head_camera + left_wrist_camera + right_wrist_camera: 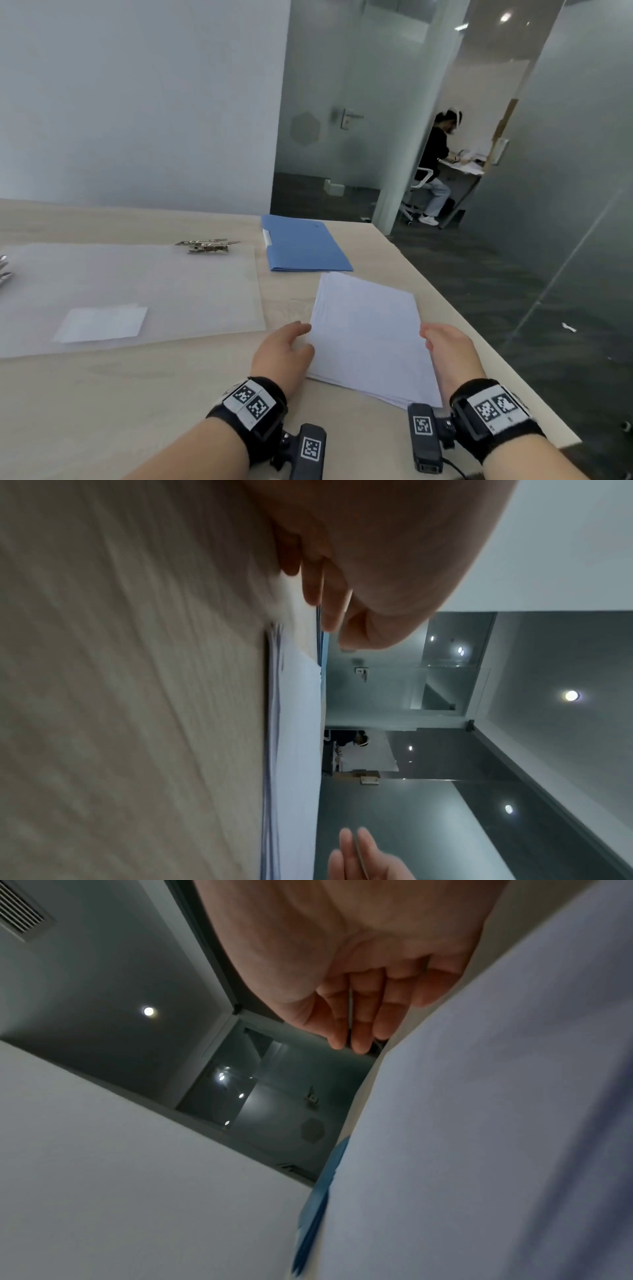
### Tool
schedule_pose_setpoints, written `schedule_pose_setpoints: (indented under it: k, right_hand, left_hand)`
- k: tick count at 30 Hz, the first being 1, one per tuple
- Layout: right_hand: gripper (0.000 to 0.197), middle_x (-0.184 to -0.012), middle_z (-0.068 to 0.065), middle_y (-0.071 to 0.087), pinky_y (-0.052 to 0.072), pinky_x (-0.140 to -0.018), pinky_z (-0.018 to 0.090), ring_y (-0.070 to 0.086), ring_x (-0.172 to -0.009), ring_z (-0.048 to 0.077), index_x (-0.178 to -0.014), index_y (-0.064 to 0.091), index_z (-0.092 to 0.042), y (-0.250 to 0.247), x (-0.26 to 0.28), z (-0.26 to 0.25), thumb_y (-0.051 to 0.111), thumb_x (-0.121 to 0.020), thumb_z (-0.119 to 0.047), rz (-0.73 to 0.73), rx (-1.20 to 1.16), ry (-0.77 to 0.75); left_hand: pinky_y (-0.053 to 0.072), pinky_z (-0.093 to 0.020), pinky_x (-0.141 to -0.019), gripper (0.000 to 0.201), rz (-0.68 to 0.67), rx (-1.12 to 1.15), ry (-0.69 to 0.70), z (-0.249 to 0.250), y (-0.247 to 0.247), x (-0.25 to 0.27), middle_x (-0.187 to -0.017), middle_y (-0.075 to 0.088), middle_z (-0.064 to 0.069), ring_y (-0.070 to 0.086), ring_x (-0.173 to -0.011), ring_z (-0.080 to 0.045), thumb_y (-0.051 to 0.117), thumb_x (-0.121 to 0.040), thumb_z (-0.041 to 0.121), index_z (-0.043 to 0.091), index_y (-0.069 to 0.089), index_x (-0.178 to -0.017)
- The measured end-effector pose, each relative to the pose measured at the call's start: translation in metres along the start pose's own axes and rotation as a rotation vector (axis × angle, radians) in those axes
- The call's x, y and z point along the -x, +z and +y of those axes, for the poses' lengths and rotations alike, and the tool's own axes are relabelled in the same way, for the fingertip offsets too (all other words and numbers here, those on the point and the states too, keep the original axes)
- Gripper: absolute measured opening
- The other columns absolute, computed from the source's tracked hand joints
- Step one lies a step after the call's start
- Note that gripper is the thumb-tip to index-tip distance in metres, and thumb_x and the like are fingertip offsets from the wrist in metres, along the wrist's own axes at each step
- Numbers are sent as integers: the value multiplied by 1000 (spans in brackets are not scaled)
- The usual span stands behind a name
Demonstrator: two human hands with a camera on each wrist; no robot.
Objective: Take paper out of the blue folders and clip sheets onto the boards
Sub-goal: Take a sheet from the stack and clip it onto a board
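A stack of white paper [366, 335] lies on the table near its right edge. My left hand [291, 342] sits at the stack's left edge and my right hand [445, 346] at its right edge, fingers straight, flanking it. The left wrist view shows the paper stack [294, 723] side-on beside my straight fingers [329, 601]. In the right wrist view the paper [479, 1150] fills the right side below the fingers [363, 1020]. A closed blue folder [301, 246] lies just beyond the stack. A translucent clipboard [137, 284] with a metal clip [203, 246] lies to the left.
The table's right edge [496, 346] runs close to my right hand, with dark floor beyond. Part of another metal clip [3, 270] shows at the far left. A white label [102, 323] sits on the clipboard. A person [438, 164] sits at a desk behind glass walls.
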State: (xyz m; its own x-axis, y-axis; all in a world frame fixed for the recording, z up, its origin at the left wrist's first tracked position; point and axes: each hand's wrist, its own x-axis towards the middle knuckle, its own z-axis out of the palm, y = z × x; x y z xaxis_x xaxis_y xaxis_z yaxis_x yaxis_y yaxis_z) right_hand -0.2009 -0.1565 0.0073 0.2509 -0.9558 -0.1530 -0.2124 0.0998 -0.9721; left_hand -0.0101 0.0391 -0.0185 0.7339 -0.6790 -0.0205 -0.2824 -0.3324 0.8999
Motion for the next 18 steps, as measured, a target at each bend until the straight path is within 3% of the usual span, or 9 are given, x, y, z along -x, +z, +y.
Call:
schedule_pose_setpoints:
  k: [2, 5, 8, 11, 13, 18]
  right_hand:
    - [7, -77, 7, 70, 47, -71, 39, 62, -72, 25, -78, 68, -15, -16, 3, 9, 64, -72, -16, -33, 16, 51]
    - [8, -71, 20, 63, 47, -71, 42, 60, -73, 26, -75, 60, -7, -27, 5, 20, 59, -75, -15, -30, -20, 70]
    - [12, -78, 20, 65, 50, -73, 41, 62, -75, 26, -73, 50, -9, -32, 3, 23, 51, -84, -4, -32, -88, 113]
    - [4, -89, 27, 74, 53, -71, 39, 70, -78, 32, -81, 54, -3, -36, 2, 23, 51, -83, -3, -39, -98, 153]
    - [10, -91, 28, 76, 53, -67, 38, 73, -77, 40, -83, 60, 1, -40, 2, 25, 52, -82, -4, -43, -70, 158]
    - [23, -89, 20, 79, 59, -72, 41, 76, -85, 38, -95, 71, 7, -44, 2, 25, 53, -91, -7, -83, -72, 173]
  left_hand:
    - [19, -36, -119, 56, -42, -254, -6, 8, 10, -2, -157, 30, 17, 24, -147, -9, 49, -87, 35, 39, 43, -142]
    - [6, -41, -119, 68, -161, -489, -37, 17, 21, -5, -163, 12, 14, 1, -152, -13, 40, -84, 41, 38, 25, -150]
    - [3, -42, -117, 66, -228, -616, -23, 19, 28, -6, -164, 9, 12, -5, -152, -17, 35, -82, 43, 38, 26, -147]
    - [1, -44, -117, 69, -256, -677, -32, 19, 29, -7, -165, 2, 10, -9, -152, -18, 32, -80, 46, 45, 20, -148]
    - [0, -44, -117, 71, -269, -693, -43, 19, 30, -7, -165, 0, 10, -10, -152, -17, 32, -79, 48, 49, 17, -148]
    - [0, -44, -117, 77, -266, -693, -41, 22, 29, -5, -165, 0, 11, -11, -151, -17, 35, -77, 49, 44, 13, -150]
